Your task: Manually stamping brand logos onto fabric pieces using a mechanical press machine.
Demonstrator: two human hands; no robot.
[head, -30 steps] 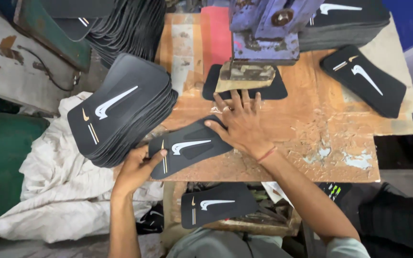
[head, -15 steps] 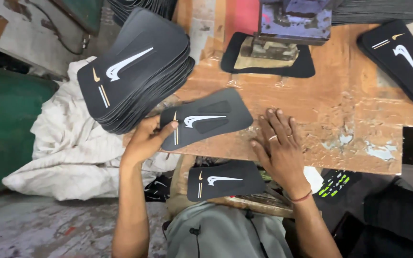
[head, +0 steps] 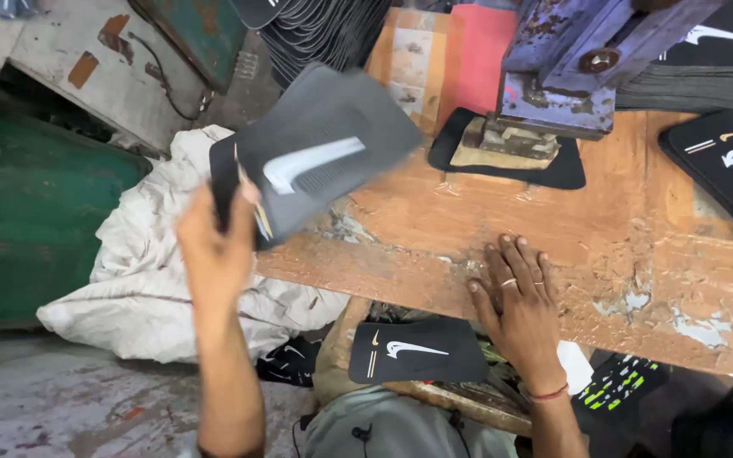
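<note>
Left hand (head: 214, 254) is pinching one black panel (head: 320, 157) up over the table's (head: 485, 220) left edge; right hand (head: 519, 309) lies flat, fingers spread, at the near edge. Another panel (head: 502, 157) sits under the press (head: 579, 59), stacks (head: 311, 30) remain.

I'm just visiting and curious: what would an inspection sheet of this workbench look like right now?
Surface: worn wooden bench top, scratched, finish flaking near the front edge.
Job's things: flat black panel with a white curved mark, lifted off the bench and motion-blurred; another panel under the blue metal press.
Clutter: similar panel below the bench edge; stack of black panels at the back; one more at right.
Hands: left hand grips the lifted panel; right hand lies flat on the bench, fingers spread.
Cables: thin dark wire on the wall.
Surroundings: crumpled white cloth, green metal box.
</note>
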